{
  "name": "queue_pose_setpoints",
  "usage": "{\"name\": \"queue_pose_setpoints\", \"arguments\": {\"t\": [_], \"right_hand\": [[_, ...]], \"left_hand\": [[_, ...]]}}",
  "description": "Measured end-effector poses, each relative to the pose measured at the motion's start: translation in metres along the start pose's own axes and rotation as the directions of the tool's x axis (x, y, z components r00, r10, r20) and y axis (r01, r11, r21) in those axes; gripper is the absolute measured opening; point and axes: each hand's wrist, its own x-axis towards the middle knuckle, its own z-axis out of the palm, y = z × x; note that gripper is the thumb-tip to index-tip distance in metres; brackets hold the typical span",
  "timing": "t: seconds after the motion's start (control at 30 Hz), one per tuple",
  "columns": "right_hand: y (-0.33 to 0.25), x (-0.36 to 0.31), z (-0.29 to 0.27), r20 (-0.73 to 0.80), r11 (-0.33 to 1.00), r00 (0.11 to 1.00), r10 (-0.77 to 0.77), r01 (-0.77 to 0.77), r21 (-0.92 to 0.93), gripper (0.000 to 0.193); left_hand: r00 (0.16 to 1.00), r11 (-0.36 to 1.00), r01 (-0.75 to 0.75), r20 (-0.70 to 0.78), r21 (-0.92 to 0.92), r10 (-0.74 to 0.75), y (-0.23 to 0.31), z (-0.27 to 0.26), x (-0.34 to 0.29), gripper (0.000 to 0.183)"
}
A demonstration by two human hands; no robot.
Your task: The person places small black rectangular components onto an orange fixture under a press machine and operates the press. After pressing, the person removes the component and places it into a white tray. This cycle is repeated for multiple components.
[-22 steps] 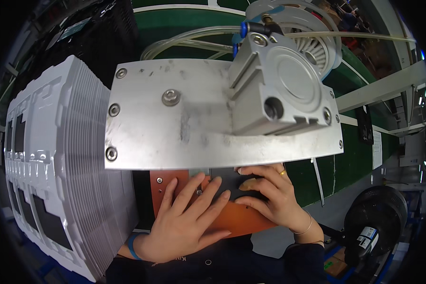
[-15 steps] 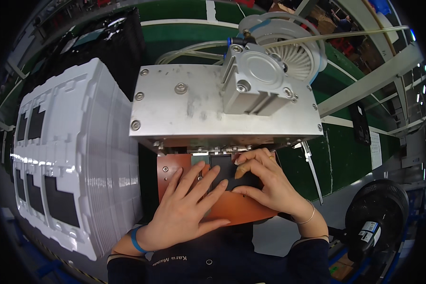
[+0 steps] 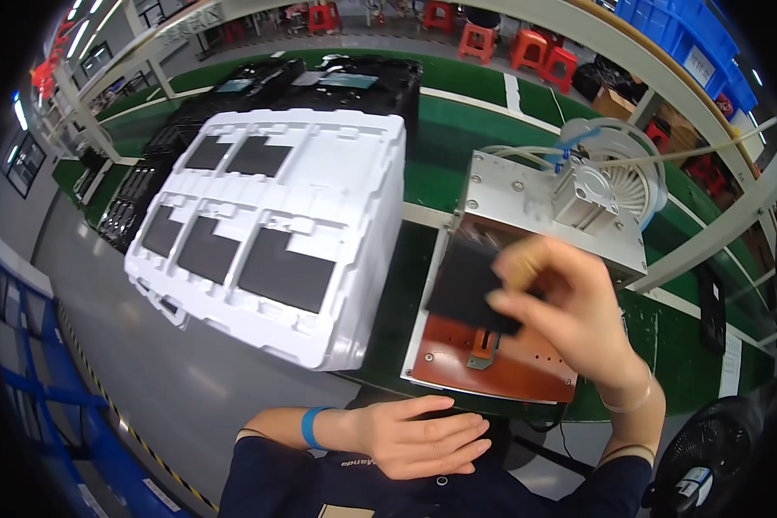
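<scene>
A flat black rectangular piece [image 3: 472,285] is held up by one edge, pinched between the thumb and fingers of my right hand [image 3: 565,302], which is slightly blurred. The piece hangs over the orange plate [image 3: 527,358] of the machine and hides part of it. My left hand [image 3: 427,436] is off the plate, close to my body, fingers stretched out and holding nothing. To the left stands a stack of white plastic trays [image 3: 319,341]; similar black pieces [image 3: 289,269] lie in the top tray's compartments.
Behind the orange plate sits the machine's metal housing [image 3: 514,186] with a cylinder block [image 3: 587,197] on top. Black trays [image 3: 354,95] stand behind the white ones. A black fan [image 3: 716,449] is at lower right, and a metal frame post [image 3: 708,229] slants along the right.
My right hand has lifted the black piece off the orange plate. My left hand has let go and drawn back toward my body. The view has swung left, showing more of the white trays.
</scene>
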Motion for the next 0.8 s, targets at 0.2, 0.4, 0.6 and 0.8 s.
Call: {"name": "queue_pose_setpoints", "arguments": {"t": [0.2,0.4,0.6,0.8], "right_hand": [[0.017,0.15,0.058,-0.11,0.92,0.963,-0.245,0.195,-0.341,0.014],[0.049,0.192,0.085,0.043,0.787,0.985,-0.168,0.16,-0.596,0.015],[0.042,0.179,0.105,0.097,0.5,0.858,-0.504,0.382,-0.778,0.017],[0.022,0.228,0.152,0.161,0.499,0.976,-0.146,0.213,-0.84,0.053]], "left_hand": [[0.999,0.998,0.004,-0.036,0.058,-0.002,0.012,-0.026,-0.016,0.022],[0.995,0.974,0.077,0.039,0.214,-0.087,0.017,-0.064,-0.039,0.023],[0.975,0.82,0.12,0.088,0.56,-0.202,-0.019,-0.161,-0.035,0.012],[0.815,0.798,0.433,0.197,0.419,-0.545,-0.132,-0.19,0.001,0.017]]}}
